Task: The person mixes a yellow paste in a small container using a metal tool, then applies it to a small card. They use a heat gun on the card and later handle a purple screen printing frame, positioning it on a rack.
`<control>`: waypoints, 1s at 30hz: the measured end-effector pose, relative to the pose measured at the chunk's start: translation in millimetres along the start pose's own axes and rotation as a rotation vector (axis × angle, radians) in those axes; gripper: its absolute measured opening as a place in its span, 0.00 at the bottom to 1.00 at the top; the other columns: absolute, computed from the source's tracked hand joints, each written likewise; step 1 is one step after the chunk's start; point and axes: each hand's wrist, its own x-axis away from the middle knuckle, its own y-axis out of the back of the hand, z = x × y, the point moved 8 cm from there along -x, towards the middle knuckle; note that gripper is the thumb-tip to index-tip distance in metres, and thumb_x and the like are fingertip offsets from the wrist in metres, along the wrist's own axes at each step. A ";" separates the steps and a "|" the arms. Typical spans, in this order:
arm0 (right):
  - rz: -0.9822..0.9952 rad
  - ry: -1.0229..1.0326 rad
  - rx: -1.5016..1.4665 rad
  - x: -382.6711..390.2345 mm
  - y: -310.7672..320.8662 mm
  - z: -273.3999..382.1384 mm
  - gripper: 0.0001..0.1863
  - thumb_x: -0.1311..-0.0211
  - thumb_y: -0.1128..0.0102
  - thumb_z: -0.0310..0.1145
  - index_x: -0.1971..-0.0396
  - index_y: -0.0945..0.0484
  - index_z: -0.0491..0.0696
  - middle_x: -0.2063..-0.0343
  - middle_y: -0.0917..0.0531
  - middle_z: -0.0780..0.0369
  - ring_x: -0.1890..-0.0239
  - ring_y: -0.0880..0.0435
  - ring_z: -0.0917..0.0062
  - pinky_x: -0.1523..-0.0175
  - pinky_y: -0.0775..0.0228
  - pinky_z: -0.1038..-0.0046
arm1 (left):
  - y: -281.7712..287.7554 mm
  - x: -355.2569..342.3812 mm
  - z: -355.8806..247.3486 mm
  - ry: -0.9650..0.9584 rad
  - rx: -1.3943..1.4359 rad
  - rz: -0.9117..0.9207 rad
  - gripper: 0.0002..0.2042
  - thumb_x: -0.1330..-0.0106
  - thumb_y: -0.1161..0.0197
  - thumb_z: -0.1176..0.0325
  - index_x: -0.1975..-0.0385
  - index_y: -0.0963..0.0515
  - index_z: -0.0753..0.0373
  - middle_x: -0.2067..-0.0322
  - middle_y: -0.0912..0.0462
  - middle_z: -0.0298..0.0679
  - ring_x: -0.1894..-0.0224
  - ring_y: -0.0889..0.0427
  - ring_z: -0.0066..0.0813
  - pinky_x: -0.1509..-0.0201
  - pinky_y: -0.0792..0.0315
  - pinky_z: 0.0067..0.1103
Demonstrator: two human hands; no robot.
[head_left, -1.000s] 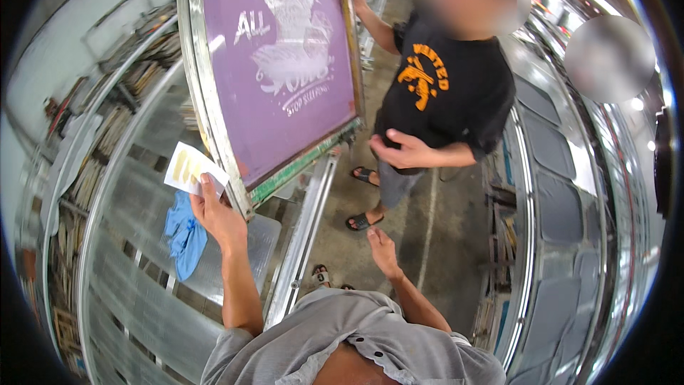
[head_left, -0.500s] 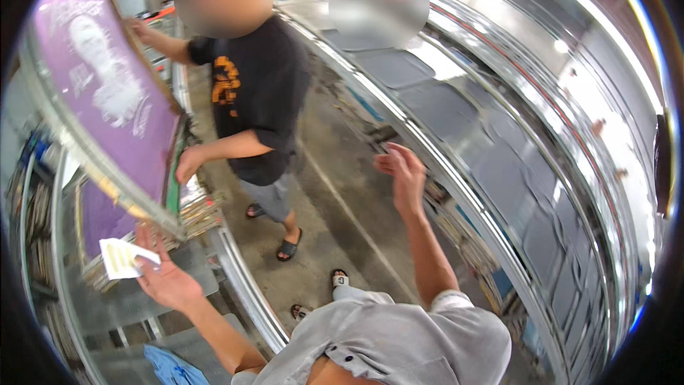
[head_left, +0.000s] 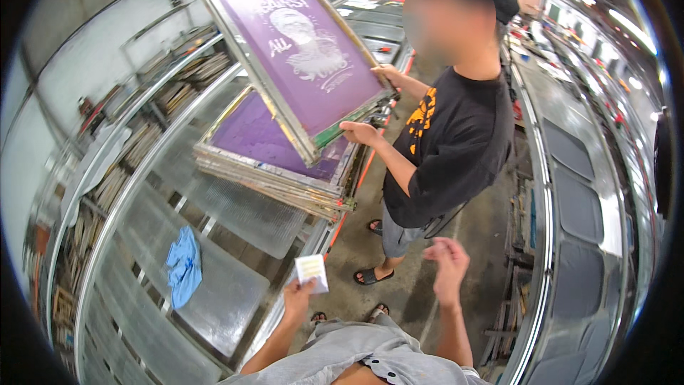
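Observation:
My left hand [head_left: 296, 298] grips a small white packet [head_left: 311, 272] with yellowish marks on its face, thumb pressed on its near side. Whether it is a flat box or folded paper, I cannot tell. My right hand [head_left: 450, 271] is raised to the right, holding nothing, its fingers loosely bent and slightly apart. Ahead, a co-worker in a black shirt [head_left: 456, 142] holds a purple screen-printing frame [head_left: 324, 50] tilted up in both hands. Beneath it lies a stack of similar frames [head_left: 278, 189], the top one also purple.
A light blue cloth [head_left: 184, 267] lies on the long printing table [head_left: 228, 306] at my left. Beyond it are racks packed with frames [head_left: 128, 171]. Another long table [head_left: 577, 289] with dark grey panels runs along the right. The concrete floor aisle [head_left: 420, 314] lies between them.
My view has swung left, so the co-worker, frames and blue cloth now appear farther right or higher. The packet stays in my left hand. My right hand's fingers are somewhat more bent.

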 end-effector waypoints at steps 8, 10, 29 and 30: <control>0.986 -0.331 0.309 75.9 -103.4 -111.5 0.12 0.39 0.44 0.27 0.58 0.24 0.37 0.70 0.17 0.61 0.68 0.19 0.83 0.62 0.27 0.80 | -63.3 52.9 19.5 -0.094 -0.145 -0.063 0.10 0.45 0.35 0.72 0.66 0.22 0.69 0.72 0.19 0.35 0.73 0.26 0.18 0.70 0.32 0.18; 1.092 -0.267 0.315 79.3 -105.4 -112.7 0.12 0.41 0.42 0.30 0.60 0.23 0.39 0.73 0.17 0.61 0.72 0.18 0.82 0.64 0.28 0.80 | -57.1 49.9 14.8 -0.054 -0.199 -0.161 0.07 0.43 0.38 0.74 0.67 0.26 0.68 0.72 0.21 0.36 0.72 0.26 0.18 0.70 0.32 0.16; 0.609 -0.170 0.888 -39.9 -8.4 -178.5 0.16 0.48 0.43 0.38 0.64 0.19 0.43 0.72 0.17 0.52 0.67 0.16 0.63 0.61 0.26 0.71 | -72.1 -149.2 -109.1 -0.449 -0.646 -0.185 0.08 0.38 0.44 0.70 0.71 0.23 0.69 0.56 0.22 0.44 0.58 0.22 0.37 0.56 0.26 0.28; 0.631 -0.142 0.919 -39.5 -13.2 -181.4 0.16 0.49 0.43 0.38 0.64 0.19 0.43 0.72 0.16 0.52 0.67 0.16 0.64 0.61 0.26 0.71 | -75.3 -147.7 -124.8 -0.682 -0.830 -0.223 0.07 0.40 0.43 0.72 0.72 0.23 0.70 0.53 0.24 0.46 0.54 0.24 0.40 0.53 0.27 0.29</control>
